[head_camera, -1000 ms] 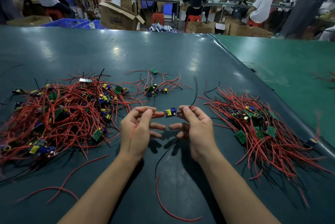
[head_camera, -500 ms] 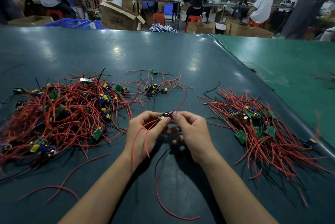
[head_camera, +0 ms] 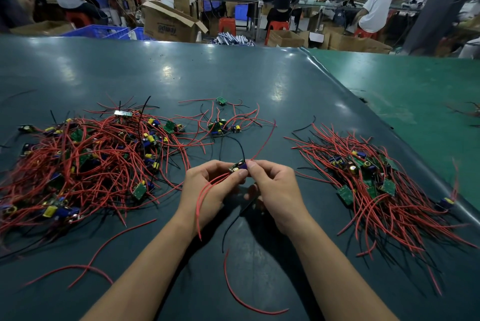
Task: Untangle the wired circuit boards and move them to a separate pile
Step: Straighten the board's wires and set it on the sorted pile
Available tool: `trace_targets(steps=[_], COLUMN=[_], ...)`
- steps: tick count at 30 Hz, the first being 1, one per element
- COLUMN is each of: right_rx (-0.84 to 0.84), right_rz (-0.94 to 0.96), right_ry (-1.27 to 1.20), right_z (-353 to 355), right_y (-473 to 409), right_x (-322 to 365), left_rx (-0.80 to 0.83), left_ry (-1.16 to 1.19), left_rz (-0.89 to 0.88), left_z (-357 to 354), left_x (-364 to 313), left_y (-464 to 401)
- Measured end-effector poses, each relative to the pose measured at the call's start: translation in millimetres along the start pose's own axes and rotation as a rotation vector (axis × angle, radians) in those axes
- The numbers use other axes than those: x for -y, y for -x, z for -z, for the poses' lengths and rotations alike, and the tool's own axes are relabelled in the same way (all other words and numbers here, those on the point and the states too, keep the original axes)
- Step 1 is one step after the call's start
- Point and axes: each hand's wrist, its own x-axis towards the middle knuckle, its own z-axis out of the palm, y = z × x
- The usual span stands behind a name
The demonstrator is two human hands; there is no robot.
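Drawn closer together, left hand point(head_camera: 207, 188) and right hand point(head_camera: 275, 190) pinching circuit board point(head_camera: 237, 166); best freeing red wires point(head_camera: 205, 196) gently before carrying right to sorted pile point(head_camera: 368, 185).

Occlusions and limits of view. The small circuit board point(head_camera: 237, 166) is largely covered by the fingertips of the left hand point(head_camera: 207, 190) and right hand point(head_camera: 275, 190) that pinch it; its component layout cannot be read. The palms of both hands face away from the camera, and both forearms are cut off by the lower edge. The tangled pile point(head_camera: 85, 162) runs past the left edge, and its lower boards lie buried under red wires. In the sorted pile point(head_camera: 384, 188), several boards are partly hidden by wires. The background workers point(head_camera: 374, 6) are blurred. A wire cluster point(head_camera: 474, 113) at the right edge is cropped.
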Motion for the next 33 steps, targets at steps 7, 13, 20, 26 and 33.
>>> trace_targets(steps=[7, 13, 20, 26, 33], right_rx=[0.038, -0.08, -0.082, -0.118, -0.173], right_rz=[0.116, -0.053, -0.188, -0.315, -0.232], right_ry=[0.281, 0.024, -0.241, -0.492, -0.294], right_z=[4, 4, 0, 5, 11], right_y=[1, -1, -3, -8, -10], right_x=[0, 2, 7, 8, 7], left_rx=[0.046, 0.066, 0.061, 0.177, 0.114], left_ry=[-0.137, -0.189, 0.118, 0.067, 0.149], left_rz=[-0.014, -0.019, 0.138, 0.118, 0.152], left_z=[3, 4, 8, 6, 8], left_x=[5, 3, -2, -2, 0], left_y=[2, 0, -2, 0, -3])
